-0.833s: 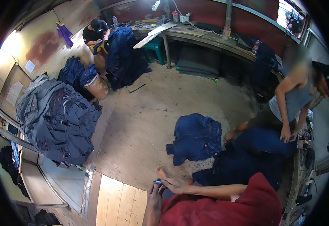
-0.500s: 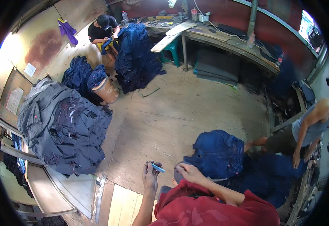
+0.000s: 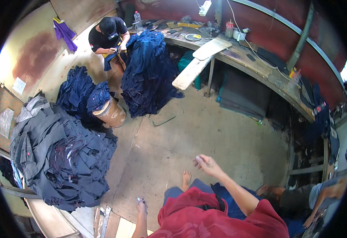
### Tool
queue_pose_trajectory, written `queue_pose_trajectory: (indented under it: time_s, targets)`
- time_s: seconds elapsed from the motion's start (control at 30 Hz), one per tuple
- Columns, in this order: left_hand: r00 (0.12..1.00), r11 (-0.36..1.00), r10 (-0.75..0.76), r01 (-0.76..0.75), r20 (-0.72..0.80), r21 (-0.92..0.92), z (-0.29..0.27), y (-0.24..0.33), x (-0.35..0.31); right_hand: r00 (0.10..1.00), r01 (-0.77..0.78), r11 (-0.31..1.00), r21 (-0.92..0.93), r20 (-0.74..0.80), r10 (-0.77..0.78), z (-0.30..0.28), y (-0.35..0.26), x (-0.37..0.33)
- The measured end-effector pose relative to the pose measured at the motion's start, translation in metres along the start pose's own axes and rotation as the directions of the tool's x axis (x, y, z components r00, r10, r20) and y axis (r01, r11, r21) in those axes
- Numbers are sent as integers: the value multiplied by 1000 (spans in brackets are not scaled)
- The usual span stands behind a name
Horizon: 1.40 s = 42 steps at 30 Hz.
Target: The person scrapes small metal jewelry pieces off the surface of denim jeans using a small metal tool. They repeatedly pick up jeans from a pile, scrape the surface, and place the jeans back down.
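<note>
The left hand (image 3: 141,205) was closed around a small pale tool (image 3: 138,199), too small to identify. The right hand (image 3: 206,163) hung above the bare concrete floor (image 3: 221,131) with fingers loosely spread, gripping nothing. A red garment (image 3: 209,218) on the wearer hid most of the lap and the dark blue cloth (image 3: 231,202) beneath the right forearm. 1 bare foot (image 3: 186,177) rested on the floor between the hands.

At the lower right edge a second person's arm (image 3: 324,194) was cut off by the rim. A large heap of grey-blue denim (image 3: 58,154) filled the left side. Near it stood a tan barrel (image 3: 110,114) draped with dark jeans. A third person in black (image 3: 109,35) sat behind a tall navy pile (image 3: 149,73). A wooden workbench (image 3: 237,53) curved along the red wall, with a plank (image 3: 195,65) leaning off its edge.
</note>
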<state>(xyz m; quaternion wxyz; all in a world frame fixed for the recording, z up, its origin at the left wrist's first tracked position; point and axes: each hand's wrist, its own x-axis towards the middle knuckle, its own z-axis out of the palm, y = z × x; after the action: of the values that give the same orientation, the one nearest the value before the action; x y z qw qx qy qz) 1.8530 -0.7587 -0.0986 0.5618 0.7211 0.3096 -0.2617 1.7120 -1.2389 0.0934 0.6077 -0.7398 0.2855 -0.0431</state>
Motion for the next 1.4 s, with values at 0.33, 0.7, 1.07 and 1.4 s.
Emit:
queue_pose_trajectory:
  time_s: [0.33,0.7,1.07,1.4]
  targets:
    - [975,864,-214,221,-66,452,163,30,67,990,87,996,26,-109,-84,-211,-112,350]
    - [988,999,-40,35,152,33,449,332,153,994,-13,998,-56,-105,7,-354,-162,629]
    - [964,953,-60,-21,-257,-301,515,330,51,939,214,749,-627,-79,-334,-426,-184,1056]
    - [510,753,-650,533,-563,-387,685,208,-213,970,87,456,-886,-30,-241,-396,-182,1263]
